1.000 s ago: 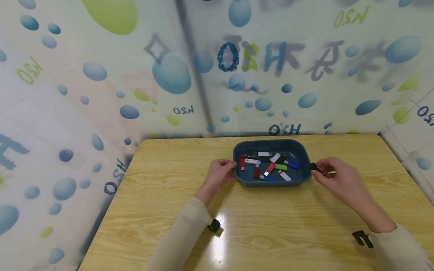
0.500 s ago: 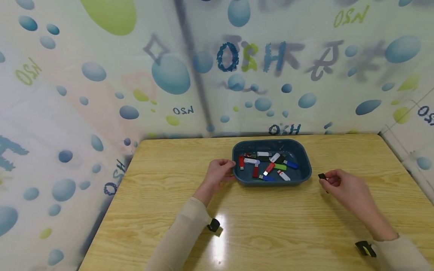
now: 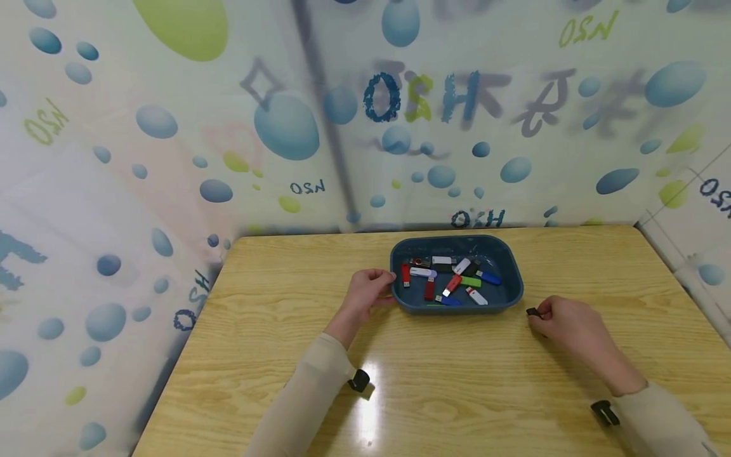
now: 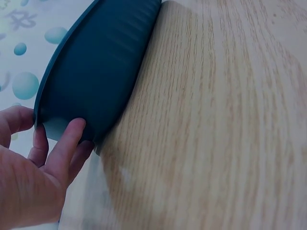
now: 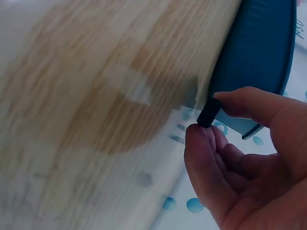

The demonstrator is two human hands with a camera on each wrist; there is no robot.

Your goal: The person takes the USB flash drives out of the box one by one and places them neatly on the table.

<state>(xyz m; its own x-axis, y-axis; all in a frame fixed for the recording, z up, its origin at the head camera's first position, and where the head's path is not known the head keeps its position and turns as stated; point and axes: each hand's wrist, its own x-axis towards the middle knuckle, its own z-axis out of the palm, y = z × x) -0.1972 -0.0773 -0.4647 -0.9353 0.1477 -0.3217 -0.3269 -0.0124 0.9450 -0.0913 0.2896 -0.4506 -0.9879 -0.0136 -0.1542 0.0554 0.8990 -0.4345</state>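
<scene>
A dark blue plastic bin point(image 3: 471, 310) stands on the wooden table, with several USB sticks lying in it, among them a red and silver one point(image 3: 453, 284) and a green one point(image 3: 471, 281). My left hand point(image 3: 365, 293) grips the bin's left end; in the left wrist view the fingers press its outer wall point(image 4: 91, 72) below the rim. To the right of the bin, my right hand point(image 3: 578, 325) pinches a small black USB stick point(image 5: 209, 112) between thumb and fingertip. It is held low over the table, just off the bin's right front corner.
The wood-grain table point(image 3: 257, 304) runs back to a wall covering point(image 3: 342, 158) printed with blue drops. Beige sleeves point(image 3: 308, 387) cover both forearms, and a black strap piece point(image 3: 358, 379) hangs at the left cuff.
My right hand has moved away from the bin's right end, toward me and then slightly left, with the black USB stick in its grip. The left hand stays at the bin.
</scene>
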